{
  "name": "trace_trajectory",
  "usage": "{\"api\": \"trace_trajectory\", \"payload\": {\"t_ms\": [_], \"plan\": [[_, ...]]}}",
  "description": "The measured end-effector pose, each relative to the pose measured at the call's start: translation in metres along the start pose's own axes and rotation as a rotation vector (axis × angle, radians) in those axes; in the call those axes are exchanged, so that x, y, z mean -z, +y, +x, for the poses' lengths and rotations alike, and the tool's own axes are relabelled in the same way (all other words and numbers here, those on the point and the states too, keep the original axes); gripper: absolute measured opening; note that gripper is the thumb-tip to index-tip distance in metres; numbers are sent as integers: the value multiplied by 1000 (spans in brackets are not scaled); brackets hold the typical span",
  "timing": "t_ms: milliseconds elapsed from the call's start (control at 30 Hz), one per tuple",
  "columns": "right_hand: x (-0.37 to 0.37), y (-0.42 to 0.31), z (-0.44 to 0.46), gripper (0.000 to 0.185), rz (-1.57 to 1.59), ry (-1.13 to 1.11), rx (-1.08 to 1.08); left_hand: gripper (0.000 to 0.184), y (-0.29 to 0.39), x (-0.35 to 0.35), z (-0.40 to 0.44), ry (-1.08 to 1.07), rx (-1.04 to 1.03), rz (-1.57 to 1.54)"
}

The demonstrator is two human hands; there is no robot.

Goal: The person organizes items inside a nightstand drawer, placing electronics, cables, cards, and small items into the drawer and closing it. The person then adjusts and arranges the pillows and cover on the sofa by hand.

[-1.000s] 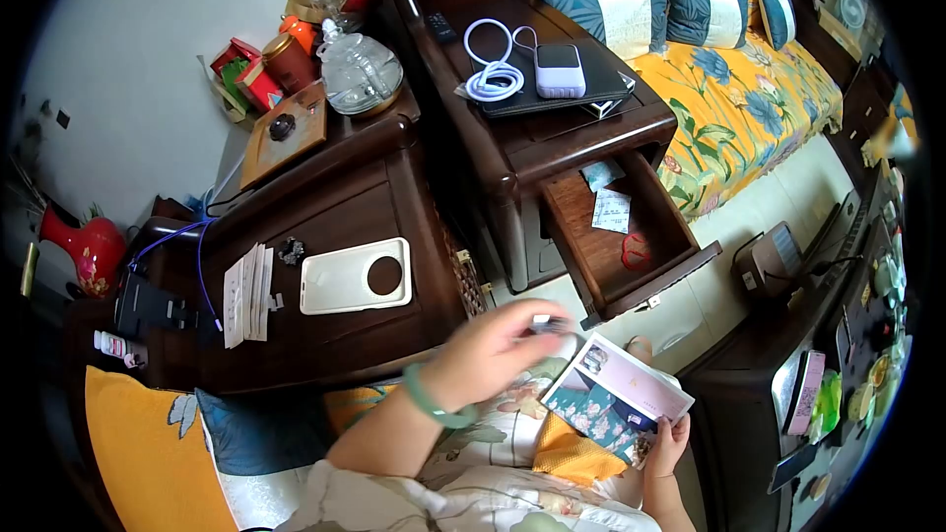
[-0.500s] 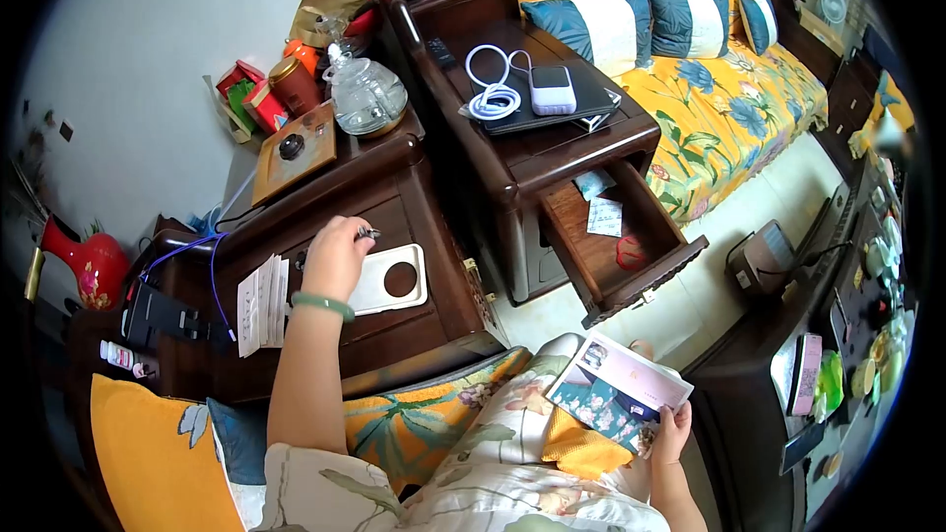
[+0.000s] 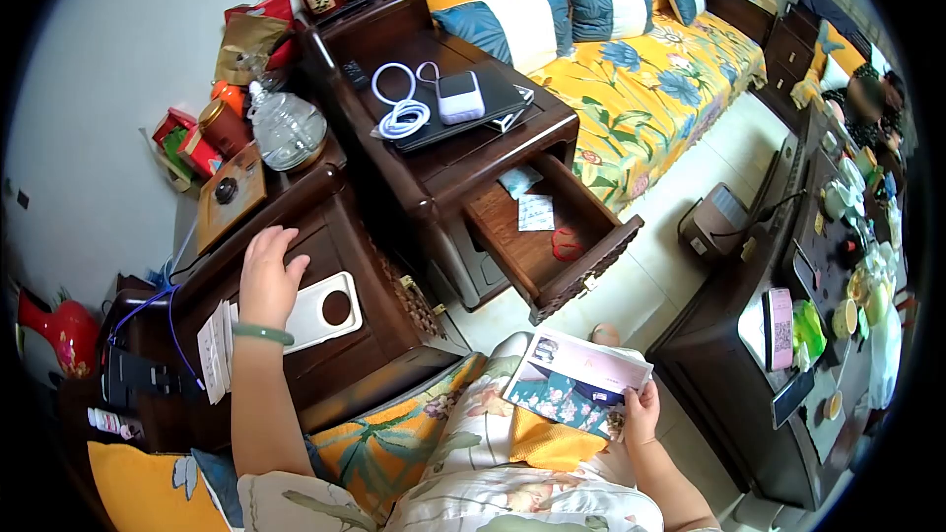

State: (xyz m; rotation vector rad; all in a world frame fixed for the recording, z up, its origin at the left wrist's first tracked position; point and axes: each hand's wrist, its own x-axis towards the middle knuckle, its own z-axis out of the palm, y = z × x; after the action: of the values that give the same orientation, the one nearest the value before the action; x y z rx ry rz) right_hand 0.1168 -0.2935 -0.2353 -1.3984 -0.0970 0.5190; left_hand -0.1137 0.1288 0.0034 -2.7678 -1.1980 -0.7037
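Observation:
My left hand (image 3: 268, 276) hovers over the dark wooden cabinet top (image 3: 340, 360), its fingers stretched out and nothing visible in them. Just right of it lies a white phone case (image 3: 307, 318) with a round dark opening. Below and left of the fingers stands a stack of white papers or cards (image 3: 214, 350), partly behind my wrist. My right hand (image 3: 641, 414) pinches the right edge of a printed booklet (image 3: 576, 374), pink above and dark floral below, over my lap. Under the booklet is a folded yellow cloth (image 3: 554, 440).
An open drawer (image 3: 613, 239) holds a white packet (image 3: 536, 213) and a red loop (image 3: 566, 244). Above it, a white power bank (image 3: 459, 99) and coiled cable (image 3: 404, 120) rest on a dark laptop-like slab. A glass jar (image 3: 286, 128) stands nearby; a cluttered table (image 3: 729, 355) is at right.
My left hand has let go of the small dark object it held, and its fingers have spread. The view has shifted right. My right hand still holds the booklet.

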Motion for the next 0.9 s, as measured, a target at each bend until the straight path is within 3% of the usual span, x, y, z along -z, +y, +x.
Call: {"api": "trace_trajectory", "payload": {"t_ms": [100,200,267,367,467,600,700,733,833,900], "plan": [[3,15,-4,21,-171,11,65,25,71,17,13,54,-163,-184],[-6,4,-8,18,-277,-31,84,20,134,-2,22,-152,-397,-387],[-11,-1,-9,17,-254,-35,54,22,162,-37,30,-408,-482,-349],[-13,-8,-11,16,-293,-24,35,32,201,-105,52,-883,-467,-43],[-10,-2,-8,12,-349,-1,95,33,225,-178,70,-926,-399,-95],[-10,-5,-5,12,-459,-3,136,49,243,-250,75,-875,-371,-181],[-10,-11,-3,10,-501,-23,168,44,249,-275,65,-851,-394,-137],[-9,-10,-2,10,-497,-21,167,33,247,-279,65,-868,-438,-163],[-5,-4,0,9,-489,-21,174,24,245,-285,66,-862,-628,-131],[-3,1,0,9,-492,-12,190,18,244,-269,74,-934,-443,-323]]}}
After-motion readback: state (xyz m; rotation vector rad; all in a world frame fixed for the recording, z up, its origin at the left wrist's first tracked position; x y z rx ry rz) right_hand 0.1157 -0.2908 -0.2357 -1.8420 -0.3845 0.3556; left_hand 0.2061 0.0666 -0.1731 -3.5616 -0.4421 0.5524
